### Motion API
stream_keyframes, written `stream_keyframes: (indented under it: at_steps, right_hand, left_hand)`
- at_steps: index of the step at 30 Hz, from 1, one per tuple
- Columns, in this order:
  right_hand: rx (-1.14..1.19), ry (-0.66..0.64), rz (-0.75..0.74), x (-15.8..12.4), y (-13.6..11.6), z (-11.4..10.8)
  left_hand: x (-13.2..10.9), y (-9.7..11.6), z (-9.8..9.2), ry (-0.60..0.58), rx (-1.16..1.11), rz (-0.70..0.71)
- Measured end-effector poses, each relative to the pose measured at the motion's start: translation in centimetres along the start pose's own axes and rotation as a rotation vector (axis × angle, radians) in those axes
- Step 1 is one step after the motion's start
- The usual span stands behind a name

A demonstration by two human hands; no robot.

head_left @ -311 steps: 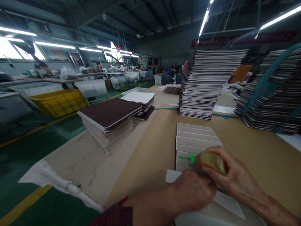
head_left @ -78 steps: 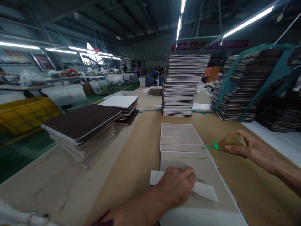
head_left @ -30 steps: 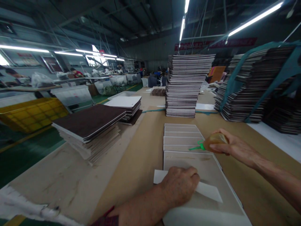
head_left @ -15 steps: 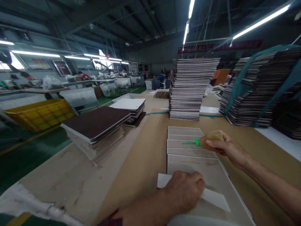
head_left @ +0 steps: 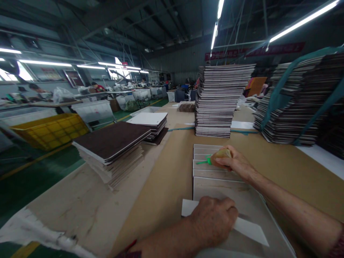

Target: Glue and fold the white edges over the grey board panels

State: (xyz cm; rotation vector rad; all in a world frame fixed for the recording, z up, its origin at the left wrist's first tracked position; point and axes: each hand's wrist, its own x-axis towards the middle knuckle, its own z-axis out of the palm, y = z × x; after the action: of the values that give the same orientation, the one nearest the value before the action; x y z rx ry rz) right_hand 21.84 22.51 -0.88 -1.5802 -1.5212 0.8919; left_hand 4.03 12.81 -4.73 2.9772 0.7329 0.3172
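In the head view, my right hand [head_left: 236, 161] is closed around a glue bottle [head_left: 220, 154], amber-coloured with a thin green nozzle pointing left. The nozzle is over a row of overlapping grey boards [head_left: 205, 173], fanned so that a strip of each one shows. My left hand [head_left: 215, 220] is closed over a white paper strip [head_left: 251, 231], whose two ends stick out on either side of it. Hand and strip are above the nearest board [head_left: 239, 190]. A few glue-like streaks mark this board near its far edge.
A tall stack of boards [head_left: 216, 104] stands behind the fanned row. At right is a bigger stack [head_left: 292, 104] tied with teal straps. Dark brown panels [head_left: 113, 139] lie piled on the left of the table [head_left: 145, 193]. A yellow bin [head_left: 51, 130] stands on the green floor.
My right hand has moved left with the glue bottle, bringing the nozzle to the left side of the fanned boards. My left hand keeps its grip on the paper strip, almost unmoved.
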Motion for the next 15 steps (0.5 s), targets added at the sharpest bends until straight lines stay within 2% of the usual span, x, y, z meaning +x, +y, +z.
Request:
stream_keyframes:
  at_steps: [5,9,15]
  right_hand:
    - [-0.144,0.028,0.002,-0.2,-0.5,-1.8]
    - [-0.233,0.045,0.016,-0.7,-0.3,-4.5]
    - [-0.397,0.098,0.096,-1.5,1.4,-8.7]
  left_hand:
    - [0.0,0.0,0.0,0.012,0.005,-0.004]
    - [0.0,-0.1,0.1,0.010,-0.011,0.003]
    - [0.0,-0.1,0.2,0.020,-0.012,-0.003]
